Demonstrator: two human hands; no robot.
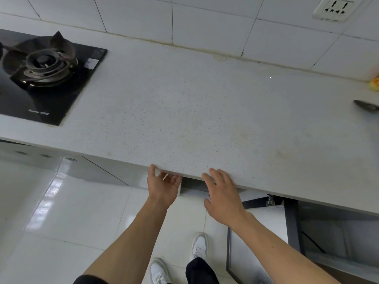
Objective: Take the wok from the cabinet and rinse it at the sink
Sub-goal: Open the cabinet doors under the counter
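Reaching under the countertop [205, 119], the left hand [164, 187] and right hand [222, 198] spread open, left fingertips hidden.

Gas burner [44, 62] left on countertop [205, 111], open cabinet [276, 232] below right

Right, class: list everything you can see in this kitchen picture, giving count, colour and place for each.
Worktop: one, pale speckled, centre.
Gas hob: one, black, left on the worktop.
Wall socket: one, white, top right on the tiles.
Sponge: one, yellow-orange, right edge.
Metal object: one, grey, right edge, cut off.
Cabinet door: one, open, dark-framed, below the worktop.
Shoes: two, white, on the floor.
Left hand: open, under the worktop edge.
Right hand: open, at the worktop edge.
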